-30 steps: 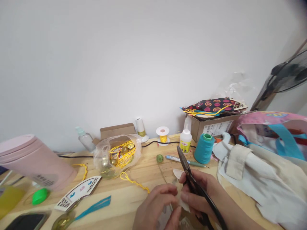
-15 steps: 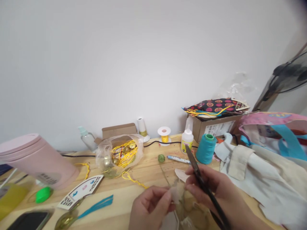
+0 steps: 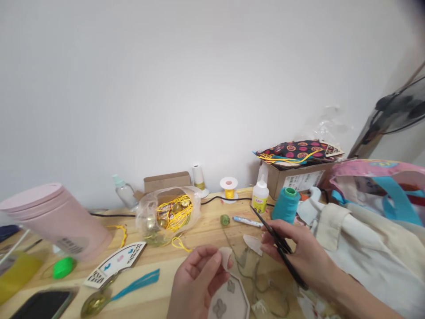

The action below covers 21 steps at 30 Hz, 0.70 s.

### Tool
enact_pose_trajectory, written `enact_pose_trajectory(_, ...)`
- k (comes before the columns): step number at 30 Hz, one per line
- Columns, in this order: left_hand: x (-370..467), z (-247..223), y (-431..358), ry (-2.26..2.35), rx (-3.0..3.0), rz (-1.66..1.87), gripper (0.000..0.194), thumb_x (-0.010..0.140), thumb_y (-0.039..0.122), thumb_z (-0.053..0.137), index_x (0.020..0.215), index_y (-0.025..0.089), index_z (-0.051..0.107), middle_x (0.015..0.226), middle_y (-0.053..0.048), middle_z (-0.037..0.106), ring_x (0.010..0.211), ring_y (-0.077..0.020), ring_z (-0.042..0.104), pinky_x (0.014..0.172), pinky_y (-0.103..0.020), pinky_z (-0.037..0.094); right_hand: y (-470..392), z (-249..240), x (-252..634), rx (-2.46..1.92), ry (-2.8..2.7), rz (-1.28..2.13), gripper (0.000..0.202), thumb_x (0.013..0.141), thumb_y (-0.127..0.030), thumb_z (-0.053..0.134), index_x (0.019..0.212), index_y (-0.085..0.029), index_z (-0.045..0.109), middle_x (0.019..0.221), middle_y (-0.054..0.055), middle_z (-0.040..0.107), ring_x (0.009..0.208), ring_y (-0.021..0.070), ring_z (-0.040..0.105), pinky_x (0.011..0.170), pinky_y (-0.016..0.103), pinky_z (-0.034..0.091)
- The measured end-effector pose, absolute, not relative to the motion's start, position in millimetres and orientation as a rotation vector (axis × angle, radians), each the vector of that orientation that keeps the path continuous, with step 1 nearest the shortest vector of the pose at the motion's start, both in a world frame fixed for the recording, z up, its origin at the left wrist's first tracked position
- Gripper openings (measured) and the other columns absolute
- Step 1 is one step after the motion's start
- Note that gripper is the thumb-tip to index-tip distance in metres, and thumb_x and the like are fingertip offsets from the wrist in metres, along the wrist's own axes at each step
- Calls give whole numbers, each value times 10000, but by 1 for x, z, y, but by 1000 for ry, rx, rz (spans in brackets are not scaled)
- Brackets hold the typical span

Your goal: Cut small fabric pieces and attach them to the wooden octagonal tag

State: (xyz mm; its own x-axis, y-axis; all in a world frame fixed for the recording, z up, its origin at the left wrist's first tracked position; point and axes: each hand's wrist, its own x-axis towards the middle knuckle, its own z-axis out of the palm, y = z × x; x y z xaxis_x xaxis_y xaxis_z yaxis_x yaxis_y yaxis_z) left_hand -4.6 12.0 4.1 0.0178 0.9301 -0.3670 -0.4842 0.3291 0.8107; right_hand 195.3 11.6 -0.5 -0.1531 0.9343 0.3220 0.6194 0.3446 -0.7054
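Wooden tabletop (image 3: 206,228) | our left hand (image 3: 198,280) pinched pale scrap (image 3: 226,256); we judged it light, limp, best edge-held | right hand (image 3: 300,252) gripped scissors (image 3: 279,242)

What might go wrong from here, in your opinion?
The scissors in the right hand might nick the left hand if they swing across. The pale scrap pinched in the left hand could slip and drop. The upright white bottle might tip if the scissors bump it.

On the left, a pink lidded container (image 3: 78,221) stands beyond a dark-screened phone (image 3: 43,305). Far right, patterned cloth (image 3: 292,150) tops a cardboard box (image 3: 277,178), with a pink bag (image 3: 360,167) to the box's right.
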Motion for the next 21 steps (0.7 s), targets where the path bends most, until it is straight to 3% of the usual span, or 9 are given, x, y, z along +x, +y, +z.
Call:
enact_pose_trajectory(5,-7,2,12,1060,549,1209,264,467,158,798,658,136,617,569,-26,689,535,-109,623,500,-160,511,13,-5,197,-1424,-1923,467,154,784,-322,506,814,-177,551,595,-13,575,509,134,515,463,214,395)
enact_pose_trajectory(8,-7,3,12,1053,553,1266,261,471,137,793,670,137,624,575,-11,685,534,-108,628,513,-165,518,13,-2,199,-1479,-2070,421,157,736,-265,562,873,-198,598,586,-19,593,510,144,518,480,226,376)
enact_pose_trajectory(16,-10,2,14,1070,571,1318,249,502,116,776,698,133,623,586,-12,689,531,-94,622,526,-161,518,11,19,219,-1526,-2422,340,292,597,-49,485,724,-273,622,648,-18,655,604,185,569,518,259,330)
enact_pose_trajectory(21,-8,2,15,1097,573,1306,297,447,128,801,685,124,625,556,-12,684,506,-98,617,502,-162,516,5,15,216,-1522,-2503,375,222,606,-72,454,655,-261,560,625,-40,633,588,153,565,497,233,318)
